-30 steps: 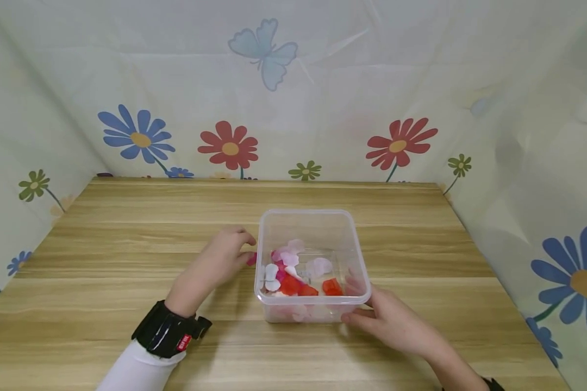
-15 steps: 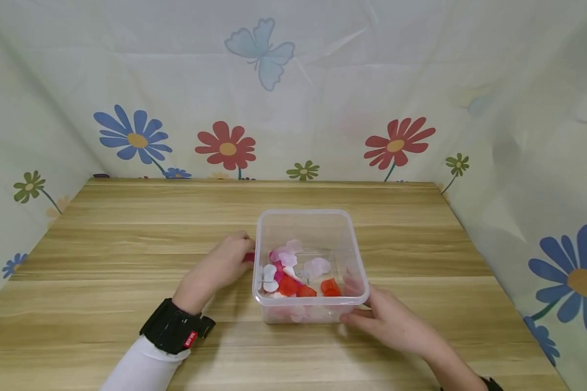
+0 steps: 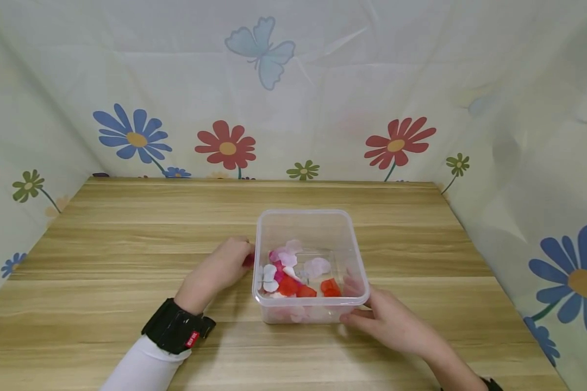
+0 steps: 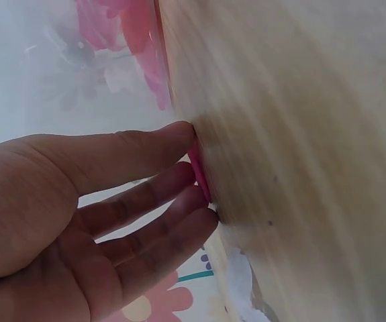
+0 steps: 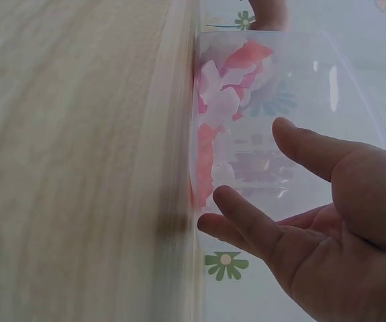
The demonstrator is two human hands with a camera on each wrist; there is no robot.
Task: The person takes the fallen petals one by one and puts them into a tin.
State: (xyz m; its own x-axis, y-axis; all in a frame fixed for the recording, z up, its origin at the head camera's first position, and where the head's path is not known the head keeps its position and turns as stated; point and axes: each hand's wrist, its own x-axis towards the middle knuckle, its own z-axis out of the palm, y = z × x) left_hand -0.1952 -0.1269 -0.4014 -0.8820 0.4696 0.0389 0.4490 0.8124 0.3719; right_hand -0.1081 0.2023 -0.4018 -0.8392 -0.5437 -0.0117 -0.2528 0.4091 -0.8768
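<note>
A clear square plastic container (image 3: 305,300) stands on the table, holding red, pink, white and magenta petals (image 3: 288,285). My left hand (image 3: 220,269) is down at the container's left side. In the left wrist view, the thumb and fingers of that left hand (image 4: 92,208) pinch a magenta petal (image 4: 199,173) right at the tabletop; the head view mostly hides this petal. My right hand (image 3: 396,326) touches the container's near right corner. Seen from the right wrist, the right hand's (image 5: 327,228) fingers are fairly straight and spread, with the thumb apart.
A white petal (image 4: 242,285) lies on the wood-grain table (image 3: 142,239) close to my left fingers. Behind the table and at both sides hangs a pale cloth (image 3: 323,108) printed with flowers and a butterfly.
My left hand has closed its fingers on the magenta petal, shifting slightly right and down, so less of the petal shows. The right hand and container keep their places.
</note>
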